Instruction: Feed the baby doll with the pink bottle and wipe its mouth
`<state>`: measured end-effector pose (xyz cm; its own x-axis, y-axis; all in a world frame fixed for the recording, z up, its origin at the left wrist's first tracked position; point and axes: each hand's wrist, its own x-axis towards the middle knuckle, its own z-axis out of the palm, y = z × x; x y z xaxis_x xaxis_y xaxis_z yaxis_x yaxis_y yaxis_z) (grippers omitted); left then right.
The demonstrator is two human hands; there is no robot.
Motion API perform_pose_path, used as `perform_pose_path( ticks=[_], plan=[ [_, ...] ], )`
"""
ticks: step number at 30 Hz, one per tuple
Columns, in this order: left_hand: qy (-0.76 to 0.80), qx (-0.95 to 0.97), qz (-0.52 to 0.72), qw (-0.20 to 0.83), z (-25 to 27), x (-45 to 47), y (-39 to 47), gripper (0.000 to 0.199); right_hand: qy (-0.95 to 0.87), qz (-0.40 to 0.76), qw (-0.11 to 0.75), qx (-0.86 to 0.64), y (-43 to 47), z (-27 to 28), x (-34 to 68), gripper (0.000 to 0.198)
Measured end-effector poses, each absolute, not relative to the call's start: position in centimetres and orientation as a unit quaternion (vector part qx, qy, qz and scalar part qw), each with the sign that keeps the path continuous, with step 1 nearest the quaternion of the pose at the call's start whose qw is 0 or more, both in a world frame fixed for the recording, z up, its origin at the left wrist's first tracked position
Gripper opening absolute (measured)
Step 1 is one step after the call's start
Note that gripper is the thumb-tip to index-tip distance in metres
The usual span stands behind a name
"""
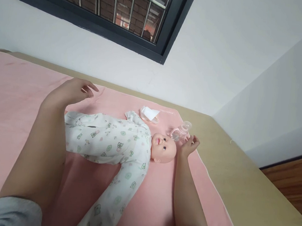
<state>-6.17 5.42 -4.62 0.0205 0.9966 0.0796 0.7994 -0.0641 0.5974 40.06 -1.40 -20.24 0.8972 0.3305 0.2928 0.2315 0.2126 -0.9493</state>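
Note:
A baby doll (112, 138) in a white printed sleepsuit lies on its back on a pink mat (149, 196), head to the right. My left hand (76, 89) hovers over the doll's leg end, fingers loosely bent and apart, holding nothing. Beyond the doll's head, my right hand (189, 145) is beside a clear baby bottle with pink handles (182, 129). Its fingers are half curled and apart, with nothing visible in them. Whether it touches the bottle I cannot tell. Near the doll's far sleeve sits a small pack with a white top (149, 114).
The mat covers much of a light wooden table (223, 160), whose edge runs along a white wall (196, 71). A dark-framed window (161, 53) with bars is above. Brown wood panelling (292, 180) shows at the right, below the table's level.

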Motion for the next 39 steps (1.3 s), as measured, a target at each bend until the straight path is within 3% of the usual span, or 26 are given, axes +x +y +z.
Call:
perform_pose_path(
  ticks=[7,13,18,23,29,33,39],
  plan=[
    [0.655,0.688,0.232,0.210,-4.4,-6.2,5.4,0.033,-0.251,0.001,0.721,-0.646,-1.7,-20.1,39.7,0.042],
    [0.632,0.706,0.236,0.217,-4.4,-6.1,5.1,0.029,-0.336,-0.100,0.673,-0.651,-1.6,-20.2,39.0,0.064],
    [0.632,0.708,0.230,0.218,-4.4,-5.8,5.1,0.020,-0.409,-0.051,0.627,-0.661,-1.2,-20.0,38.5,0.078],
    [0.647,0.696,0.216,0.223,-4.1,-4.9,4.7,0.024,-0.406,-0.036,0.615,-0.675,-0.5,-19.3,38.2,0.087],
    [0.625,0.716,0.218,0.224,-4.6,-4.3,5.2,0.026,-0.374,-0.026,0.620,-0.689,-0.2,-18.7,38.5,0.086],
    [0.617,0.722,0.229,0.214,-4.5,-3.7,5.0,0.027,-0.362,-0.019,0.667,-0.650,-0.7,-17.0,38.2,0.068],
    [0.471,0.759,0.366,0.260,-3.8,1.3,2.1,0.032,-0.384,0.023,0.758,-0.527,-1.5,-11.8,36.8,0.064]
  ],
)
